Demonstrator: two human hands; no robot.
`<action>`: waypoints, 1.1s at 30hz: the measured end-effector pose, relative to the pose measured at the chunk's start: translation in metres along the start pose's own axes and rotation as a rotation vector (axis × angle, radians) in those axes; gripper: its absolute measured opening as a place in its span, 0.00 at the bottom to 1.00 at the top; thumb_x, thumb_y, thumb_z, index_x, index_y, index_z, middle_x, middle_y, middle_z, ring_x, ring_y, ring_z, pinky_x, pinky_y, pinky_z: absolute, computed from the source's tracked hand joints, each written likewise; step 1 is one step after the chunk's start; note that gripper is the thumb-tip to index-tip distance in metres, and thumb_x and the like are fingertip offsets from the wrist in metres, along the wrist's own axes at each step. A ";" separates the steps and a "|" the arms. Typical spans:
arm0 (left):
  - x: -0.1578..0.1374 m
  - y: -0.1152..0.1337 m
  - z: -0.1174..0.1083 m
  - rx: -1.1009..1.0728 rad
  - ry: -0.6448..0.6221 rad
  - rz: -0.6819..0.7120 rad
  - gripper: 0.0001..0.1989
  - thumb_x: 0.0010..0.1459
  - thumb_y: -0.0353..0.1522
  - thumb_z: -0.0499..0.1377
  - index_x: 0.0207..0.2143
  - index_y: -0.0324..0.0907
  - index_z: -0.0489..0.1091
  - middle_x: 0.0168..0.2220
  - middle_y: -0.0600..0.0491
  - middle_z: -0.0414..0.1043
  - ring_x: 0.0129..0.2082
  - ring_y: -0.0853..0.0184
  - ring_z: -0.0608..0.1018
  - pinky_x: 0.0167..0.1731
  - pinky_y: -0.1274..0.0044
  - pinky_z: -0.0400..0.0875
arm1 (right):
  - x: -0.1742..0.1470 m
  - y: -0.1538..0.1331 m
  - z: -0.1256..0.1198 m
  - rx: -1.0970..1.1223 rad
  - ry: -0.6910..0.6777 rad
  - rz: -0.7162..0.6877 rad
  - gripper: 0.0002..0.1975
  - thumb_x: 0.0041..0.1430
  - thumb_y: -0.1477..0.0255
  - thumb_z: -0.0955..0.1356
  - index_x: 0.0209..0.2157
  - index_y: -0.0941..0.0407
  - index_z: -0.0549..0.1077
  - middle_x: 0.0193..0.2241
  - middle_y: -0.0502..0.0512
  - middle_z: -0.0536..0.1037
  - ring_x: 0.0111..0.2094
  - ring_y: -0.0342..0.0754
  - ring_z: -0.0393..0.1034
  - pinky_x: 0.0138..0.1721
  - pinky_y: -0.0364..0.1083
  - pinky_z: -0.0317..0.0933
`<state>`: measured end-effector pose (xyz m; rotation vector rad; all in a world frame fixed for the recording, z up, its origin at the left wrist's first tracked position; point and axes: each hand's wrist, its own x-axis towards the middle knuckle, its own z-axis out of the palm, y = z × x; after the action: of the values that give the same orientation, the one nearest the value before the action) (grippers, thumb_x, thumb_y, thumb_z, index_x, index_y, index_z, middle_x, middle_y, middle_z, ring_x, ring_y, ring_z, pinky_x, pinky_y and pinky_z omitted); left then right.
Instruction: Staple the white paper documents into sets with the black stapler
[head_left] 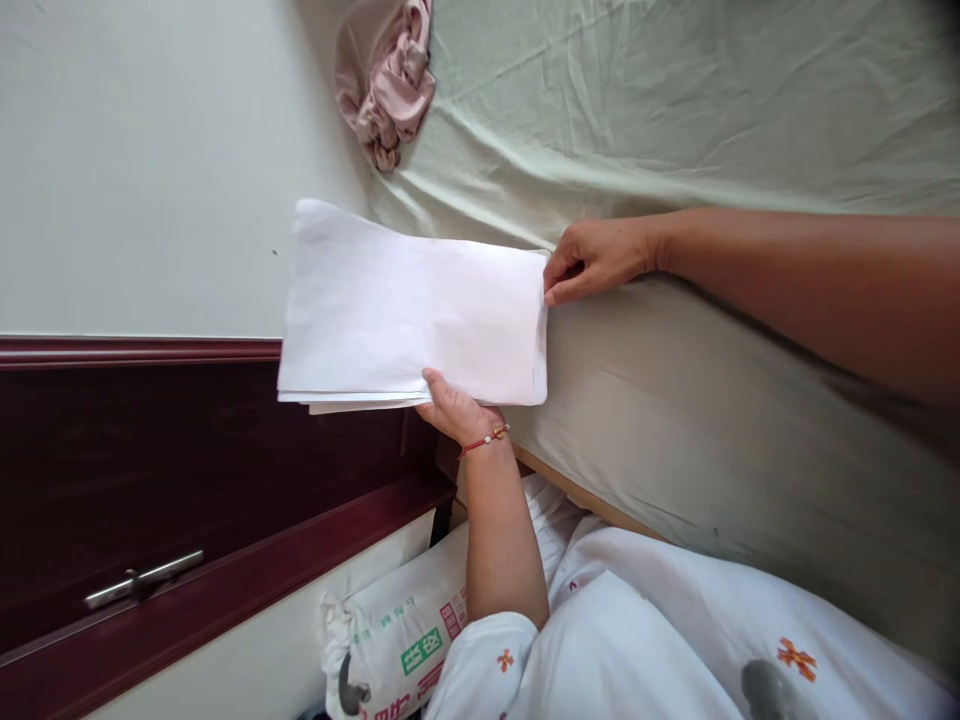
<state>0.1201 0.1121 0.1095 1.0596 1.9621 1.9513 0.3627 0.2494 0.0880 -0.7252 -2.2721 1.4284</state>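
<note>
A stack of white paper sheets (375,310) is held up in front of me, its layers showing along the lower and right edges. From below, my left hand (454,405) grips the stack, thumb on top and the other fingers hidden underneath. A red beaded string circles that wrist. My right hand (589,262) is at the upper right corner of the sheets, thumb and fingers pinched on their edge. Behind and beneath the paper spreads a pale green bed sheet (712,130).
A bunched pink cloth (390,90) lies on the bed by the white wall (150,170). At left is a dark red wooden panel (150,450) with a metal handle (146,578). A printed white sack (397,640) stands low, beside my white patterned clothing.
</note>
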 end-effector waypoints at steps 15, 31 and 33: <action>-0.017 0.012 0.029 -0.078 -0.086 0.037 0.38 0.65 0.53 0.59 0.72 0.46 0.61 0.70 0.46 0.66 0.70 0.53 0.70 0.67 0.65 0.71 | 0.005 0.008 0.009 0.400 0.157 -0.011 0.23 0.49 0.59 0.82 0.44 0.53 0.81 0.44 0.48 0.85 0.45 0.46 0.78 0.49 0.43 0.68; -0.010 -0.010 -0.005 -0.095 -0.205 -0.185 0.16 0.54 0.41 0.70 0.43 0.45 0.78 0.52 0.48 0.79 0.61 0.59 0.77 0.60 0.69 0.73 | 0.007 0.020 -0.002 1.051 0.274 -0.197 0.09 0.44 0.76 0.79 0.28 0.60 0.78 0.37 0.53 0.87 0.52 0.49 0.78 0.59 0.50 0.66; 0.000 -0.015 -0.028 -0.099 -0.179 -0.206 0.19 0.49 0.39 0.73 0.43 0.45 0.78 0.52 0.48 0.79 0.61 0.58 0.77 0.60 0.67 0.73 | 0.007 0.020 -0.004 1.071 0.263 -0.210 0.12 0.42 0.75 0.80 0.30 0.58 0.79 0.38 0.52 0.87 0.50 0.49 0.80 0.58 0.49 0.69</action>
<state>0.0977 0.0913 0.0988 0.9308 1.7831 1.7608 0.3640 0.2631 0.0716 -0.2717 -1.0641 1.9585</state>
